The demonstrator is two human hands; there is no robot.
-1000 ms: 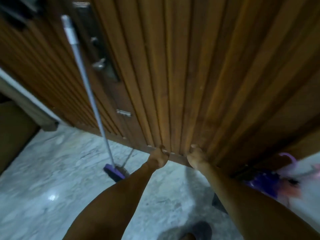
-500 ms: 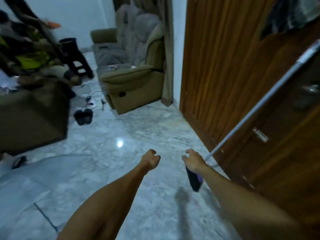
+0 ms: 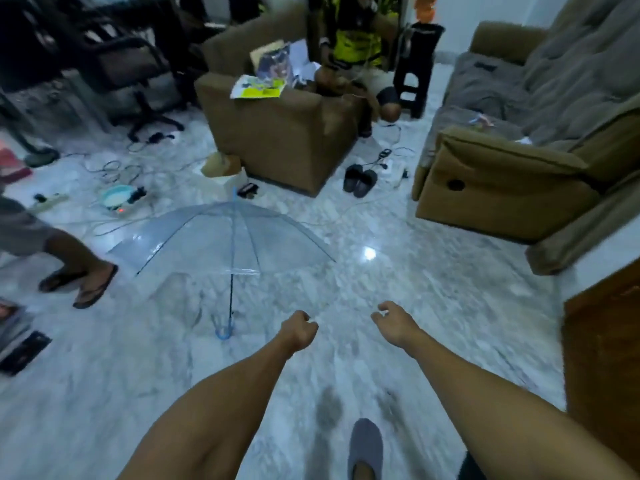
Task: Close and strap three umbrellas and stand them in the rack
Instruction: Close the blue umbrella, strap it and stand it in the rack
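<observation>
An open transparent umbrella (image 3: 221, 237) lies on the marble floor ahead and to the left, its canopy spread wide. Its dark shaft ends in a blue hooked handle (image 3: 223, 329) pointing toward me. My left hand (image 3: 299, 330) is curled into a fist and holds nothing, a short way right of the handle. My right hand (image 3: 394, 323) hangs with loosely curled fingers, also holding nothing. No rack and no other umbrella is in view.
A brown armchair (image 3: 277, 133) with a seated person stands at the back. A grey-brown recliner sofa (image 3: 519, 161) is on the right. Another person's sandalled foot (image 3: 86, 282) stands at left. Cables, a power strip and slippers (image 3: 360, 176) litter the floor. A wooden door edge (image 3: 606, 358) is at right.
The view has swung left from the wooden door to the living room. My hands left the door and now hang free. The open clear umbrella has come into view.
</observation>
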